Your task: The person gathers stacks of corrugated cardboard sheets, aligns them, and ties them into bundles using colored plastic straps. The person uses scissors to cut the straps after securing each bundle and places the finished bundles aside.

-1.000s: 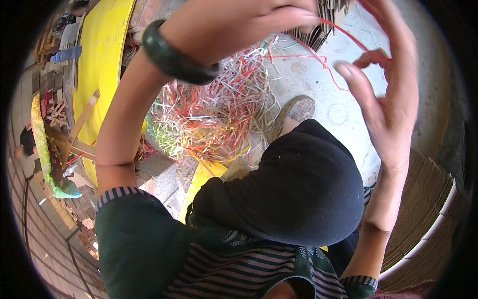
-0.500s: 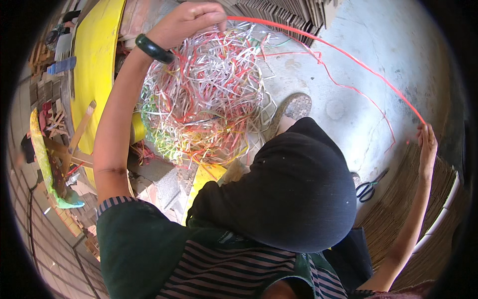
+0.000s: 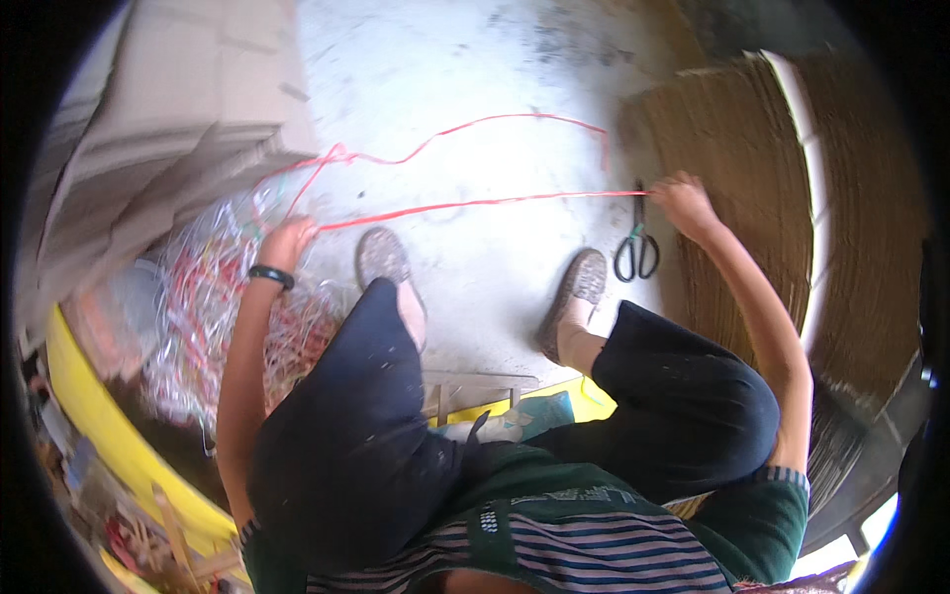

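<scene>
A red plastic strip (image 3: 475, 204) stretches nearly straight across in front of my knees. My left hand (image 3: 289, 243), below a dark bangle, is closed on its left part, beside the tangled pile of strips (image 3: 198, 307). The strip's right end is pinched in my right hand (image 3: 685, 203), close to the stacked cardboard. Another length of red strip, with a knot or loop near my left hand, curves over the floor beyond. Just under my right hand lie black-handled scissors (image 3: 636, 255), their blades partly hidden.
Stacked flat cardboard (image 3: 732, 158) rises on the right, crossed by a pale band. More cardboard sheets (image 3: 208, 79) stand at the far left. A yellow curved panel (image 3: 129, 436) and wooden pieces lie at the near left. My shoes rest on the concrete floor (image 3: 475, 59).
My view has turned toward the right. My left hand has come down from its raised reach, and the strip, bowed in a wide arc before, is now drawn nearly straight between both hands.
</scene>
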`<action>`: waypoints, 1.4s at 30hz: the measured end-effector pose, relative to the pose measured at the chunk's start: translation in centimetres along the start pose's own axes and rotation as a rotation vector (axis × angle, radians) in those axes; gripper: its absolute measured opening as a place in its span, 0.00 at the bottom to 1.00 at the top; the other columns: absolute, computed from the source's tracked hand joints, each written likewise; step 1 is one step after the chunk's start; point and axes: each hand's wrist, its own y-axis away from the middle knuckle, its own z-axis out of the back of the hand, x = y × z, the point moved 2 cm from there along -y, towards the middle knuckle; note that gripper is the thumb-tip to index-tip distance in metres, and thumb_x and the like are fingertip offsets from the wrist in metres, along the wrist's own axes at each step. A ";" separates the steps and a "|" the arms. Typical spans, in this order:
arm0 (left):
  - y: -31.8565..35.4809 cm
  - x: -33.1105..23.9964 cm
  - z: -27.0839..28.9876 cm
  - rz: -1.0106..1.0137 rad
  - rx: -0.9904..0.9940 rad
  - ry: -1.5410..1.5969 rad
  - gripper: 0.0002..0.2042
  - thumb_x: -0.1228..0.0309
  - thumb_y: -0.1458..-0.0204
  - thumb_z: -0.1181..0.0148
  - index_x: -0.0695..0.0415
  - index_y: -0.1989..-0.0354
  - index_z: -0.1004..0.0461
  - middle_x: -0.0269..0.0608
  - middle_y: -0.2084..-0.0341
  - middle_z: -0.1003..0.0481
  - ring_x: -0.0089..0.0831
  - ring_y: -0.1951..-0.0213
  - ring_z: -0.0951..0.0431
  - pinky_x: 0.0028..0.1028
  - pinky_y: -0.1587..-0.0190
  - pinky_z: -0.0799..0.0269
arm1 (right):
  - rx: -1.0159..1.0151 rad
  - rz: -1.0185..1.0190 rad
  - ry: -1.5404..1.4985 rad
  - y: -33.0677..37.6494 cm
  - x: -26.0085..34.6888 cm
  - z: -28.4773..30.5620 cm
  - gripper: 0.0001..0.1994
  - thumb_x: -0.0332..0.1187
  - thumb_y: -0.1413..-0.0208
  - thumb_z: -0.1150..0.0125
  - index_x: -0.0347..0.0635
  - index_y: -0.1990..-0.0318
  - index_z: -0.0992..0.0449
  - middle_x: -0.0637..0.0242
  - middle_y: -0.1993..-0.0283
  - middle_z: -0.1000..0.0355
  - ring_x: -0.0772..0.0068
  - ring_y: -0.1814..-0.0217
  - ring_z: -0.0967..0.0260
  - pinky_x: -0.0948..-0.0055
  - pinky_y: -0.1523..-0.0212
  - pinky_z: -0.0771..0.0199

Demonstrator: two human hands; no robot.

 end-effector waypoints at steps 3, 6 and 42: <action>-2.1 0.1 -3.0 -0.002 -0.106 -0.162 0.12 0.62 0.37 0.39 0.59 0.57 0.20 0.51 0.55 0.20 0.54 0.51 0.22 0.46 0.47 0.27 | 0.253 -0.083 -0.175 -1.7 1.0 -6.2 0.12 0.33 0.36 0.46 0.52 0.52 0.17 0.61 0.49 0.21 0.51 0.37 0.29 0.49 0.39 0.29; -2.1 1.5 -4.3 0.060 -0.044 -0.388 0.14 0.60 0.37 0.38 0.56 0.51 0.21 0.47 0.51 0.21 0.50 0.48 0.23 0.48 0.46 0.27 | 0.075 -0.170 -0.318 -2.7 3.8 -6.4 0.16 0.30 0.40 0.45 0.50 0.45 0.20 0.55 0.40 0.26 0.49 0.35 0.31 0.48 0.37 0.30; -20.3 -64.9 -22.9 -0.086 0.710 1.473 0.27 0.57 0.30 0.43 0.59 0.28 0.36 0.41 0.39 0.27 0.32 0.42 0.25 0.34 0.40 0.28 | -1.532 -0.924 -3.608 16.1 -2.0 -13.8 0.21 0.20 0.28 0.62 0.30 0.31 0.37 0.38 0.29 0.38 0.33 0.26 0.40 0.40 0.31 0.23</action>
